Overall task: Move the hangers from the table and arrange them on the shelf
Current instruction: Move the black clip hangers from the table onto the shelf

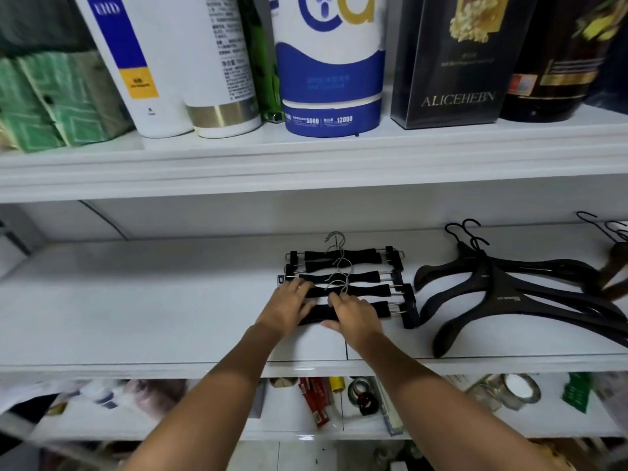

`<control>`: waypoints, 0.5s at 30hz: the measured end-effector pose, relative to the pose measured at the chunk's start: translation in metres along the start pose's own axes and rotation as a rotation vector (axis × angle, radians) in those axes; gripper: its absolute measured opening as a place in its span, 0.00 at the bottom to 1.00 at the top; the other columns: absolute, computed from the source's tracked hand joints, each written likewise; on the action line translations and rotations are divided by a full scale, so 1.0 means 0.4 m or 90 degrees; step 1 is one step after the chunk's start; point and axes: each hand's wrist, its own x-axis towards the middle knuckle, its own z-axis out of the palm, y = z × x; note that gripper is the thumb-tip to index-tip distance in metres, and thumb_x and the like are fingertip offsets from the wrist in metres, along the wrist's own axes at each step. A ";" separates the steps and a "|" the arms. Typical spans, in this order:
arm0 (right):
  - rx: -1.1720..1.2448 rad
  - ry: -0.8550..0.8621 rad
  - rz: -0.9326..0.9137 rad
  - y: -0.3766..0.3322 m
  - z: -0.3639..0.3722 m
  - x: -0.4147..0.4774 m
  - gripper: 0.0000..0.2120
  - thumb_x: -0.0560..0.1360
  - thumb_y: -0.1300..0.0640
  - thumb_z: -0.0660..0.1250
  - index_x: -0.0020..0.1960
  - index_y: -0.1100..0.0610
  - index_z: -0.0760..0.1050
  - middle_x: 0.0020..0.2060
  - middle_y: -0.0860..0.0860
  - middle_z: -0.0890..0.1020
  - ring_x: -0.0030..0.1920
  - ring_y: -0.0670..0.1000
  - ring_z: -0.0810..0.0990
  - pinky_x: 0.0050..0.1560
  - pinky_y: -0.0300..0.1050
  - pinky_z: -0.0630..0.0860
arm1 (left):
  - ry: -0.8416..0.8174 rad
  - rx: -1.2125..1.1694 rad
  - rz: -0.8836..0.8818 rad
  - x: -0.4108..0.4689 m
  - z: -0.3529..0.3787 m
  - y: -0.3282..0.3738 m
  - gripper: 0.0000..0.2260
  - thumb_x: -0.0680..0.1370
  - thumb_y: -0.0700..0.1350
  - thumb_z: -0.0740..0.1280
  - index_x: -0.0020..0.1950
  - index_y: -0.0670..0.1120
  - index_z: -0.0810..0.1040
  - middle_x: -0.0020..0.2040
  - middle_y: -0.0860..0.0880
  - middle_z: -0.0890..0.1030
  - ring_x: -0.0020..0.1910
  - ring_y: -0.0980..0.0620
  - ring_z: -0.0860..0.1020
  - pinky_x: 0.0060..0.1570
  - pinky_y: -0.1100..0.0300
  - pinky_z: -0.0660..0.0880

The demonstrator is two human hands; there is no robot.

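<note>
both bare forearms are reaching up and forward from the bottom of the view, converging on a row of five black clip hangers (343, 278). these are lying flat on the white middle shelf (136, 300), stepped one behind another with their metal hooks pointing toward the back wall. the left grip (292, 305) is lying palm down with its fingers (300, 287) stretched out and slightly spread, pressing on the left ends of the nearer hangers and covering their clips there. the right grip (353, 317) is sitting just beside it, the two nearly touching, with the wrist bending slightly inward. its fingers are curling over the top of the front hanger (380, 309) close to the hook while the thumb is running along the bar's near edge, so it appears to be pinching that bar, though the hand itself is hiding the contact. just to the right, a heap of black coat hangers (503, 290) is lying fanned out on the same shelf. on the upper shelf (306, 164) white bottles (163, 62), a blue and white canister (329, 79) and a dark box (452, 62) are standing. the lower shelf (306, 433) is holding tape rolls (363, 396) and blurred clutter.
</note>
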 end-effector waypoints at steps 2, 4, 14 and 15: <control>0.014 -0.005 0.010 -0.004 0.015 0.003 0.24 0.77 0.43 0.61 0.65 0.58 0.67 0.59 0.56 0.76 0.59 0.56 0.75 0.54 0.48 0.71 | -0.059 0.021 -0.002 -0.001 0.026 0.004 0.20 0.81 0.52 0.58 0.71 0.47 0.64 0.70 0.47 0.66 0.67 0.47 0.65 0.67 0.55 0.61; 0.031 -0.011 0.022 -0.001 0.033 0.005 0.23 0.77 0.44 0.62 0.65 0.57 0.67 0.59 0.55 0.75 0.60 0.55 0.74 0.53 0.48 0.72 | -0.099 0.028 0.001 -0.003 0.042 0.004 0.22 0.80 0.53 0.59 0.72 0.48 0.62 0.71 0.48 0.64 0.68 0.47 0.62 0.69 0.54 0.60; -0.005 0.036 -0.024 0.017 0.073 0.021 0.26 0.57 0.40 0.79 0.48 0.53 0.79 0.37 0.49 0.80 0.39 0.50 0.79 0.36 0.41 0.76 | -0.136 0.059 0.003 0.006 0.080 -0.007 0.32 0.77 0.60 0.60 0.76 0.50 0.52 0.77 0.47 0.50 0.76 0.44 0.50 0.74 0.49 0.48; -0.008 0.041 -0.022 0.019 0.074 0.022 0.28 0.54 0.38 0.79 0.47 0.53 0.79 0.36 0.48 0.79 0.37 0.49 0.78 0.35 0.40 0.75 | -0.141 0.061 0.002 0.009 0.079 -0.005 0.33 0.77 0.60 0.60 0.77 0.49 0.51 0.78 0.46 0.49 0.76 0.44 0.49 0.74 0.49 0.47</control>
